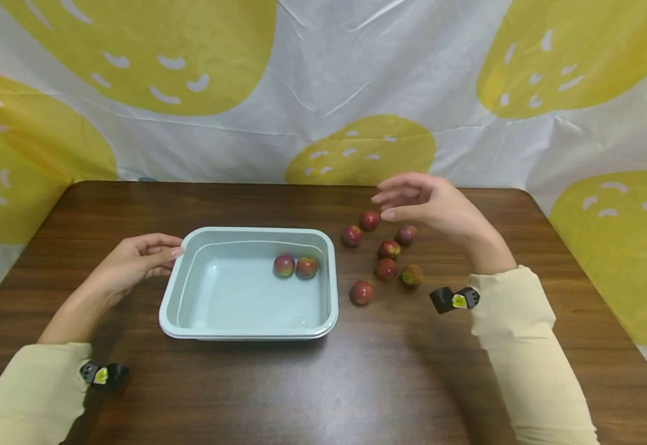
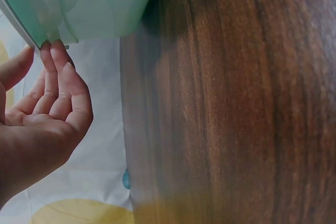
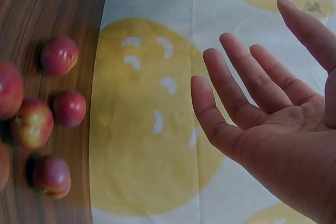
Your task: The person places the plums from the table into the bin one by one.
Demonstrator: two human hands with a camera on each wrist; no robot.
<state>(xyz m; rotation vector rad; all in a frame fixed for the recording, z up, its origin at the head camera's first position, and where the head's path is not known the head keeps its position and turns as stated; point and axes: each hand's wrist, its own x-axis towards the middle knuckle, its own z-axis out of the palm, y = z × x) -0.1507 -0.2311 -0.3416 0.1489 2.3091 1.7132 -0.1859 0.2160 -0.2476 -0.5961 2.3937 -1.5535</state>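
Left hand (image 1: pixel 136 262) pinches tub (image 1: pixel 228 303) at the rim; right hand (image 1: pixel 434 203) empty, relaxed — seven red fruits (image 1: pixel 388 249) near it, two inside tub. Suggest: steady rim, lift fruits singly, avoid rolling neighbours.

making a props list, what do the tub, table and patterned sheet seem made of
Tub: probably plastic, glossy, with bright glints inside and a rounded rim. Table: wood or wood-look laminate, satin, judging by its brown grain and soft sheen. Sheet: thin cloth or plastic, can't tell which; creased, faintly shiny.
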